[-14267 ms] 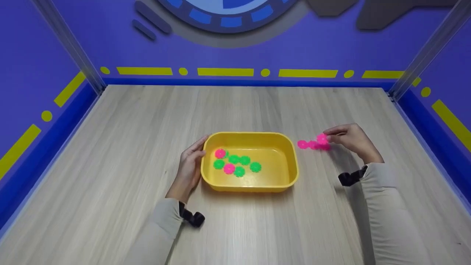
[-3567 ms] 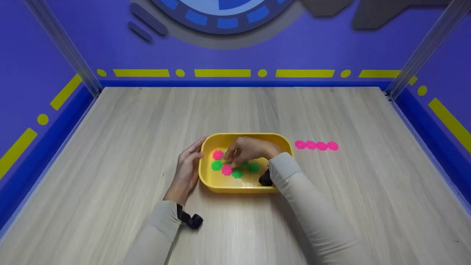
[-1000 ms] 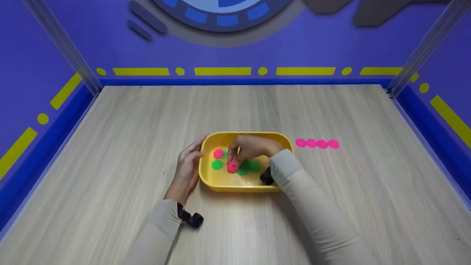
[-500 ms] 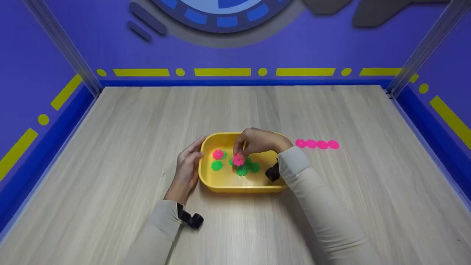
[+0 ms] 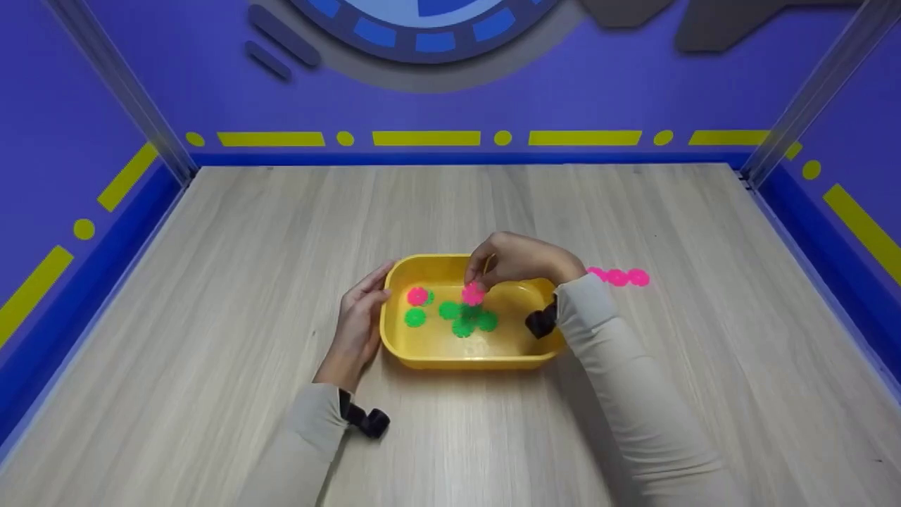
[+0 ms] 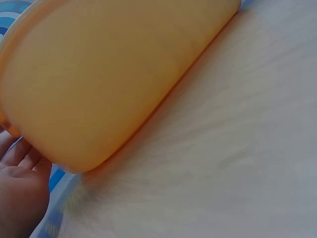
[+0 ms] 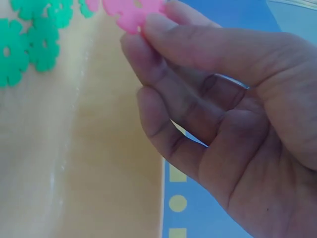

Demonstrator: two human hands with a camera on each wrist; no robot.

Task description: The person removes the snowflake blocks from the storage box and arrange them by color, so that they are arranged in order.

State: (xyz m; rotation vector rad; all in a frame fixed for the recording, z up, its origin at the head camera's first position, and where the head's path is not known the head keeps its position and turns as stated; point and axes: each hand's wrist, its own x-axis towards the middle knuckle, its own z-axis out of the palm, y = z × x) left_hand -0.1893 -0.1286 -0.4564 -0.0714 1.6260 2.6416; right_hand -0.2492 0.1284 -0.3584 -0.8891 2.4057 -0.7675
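My right hand [image 5: 517, 259] hovers over the yellow tray [image 5: 429, 352] and pinches a pink gear disc [image 5: 472, 293] between thumb and fingertips; the right wrist view shows the same pink gear disc [image 7: 131, 11] at the fingertips [image 7: 156, 25]. Inside the tray lie another pink disc [image 5: 417, 296] and several green discs [image 5: 461, 318]. My left hand [image 5: 359, 320] rests flat against the tray's left wall with fingers straight; the left wrist view shows that tray wall [image 6: 109, 84] close up beside the fingers [image 6: 20, 173].
A row of pink discs [image 5: 619, 277] lies on the wooden table [image 5: 211, 282] right of the tray, partly hidden by my right wrist. Purple walls with yellow markings enclose the table on three sides.
My right hand has lifted a pink disc out of the tray's middle and carried it up and to the right. The left hand and tray stay where they were.
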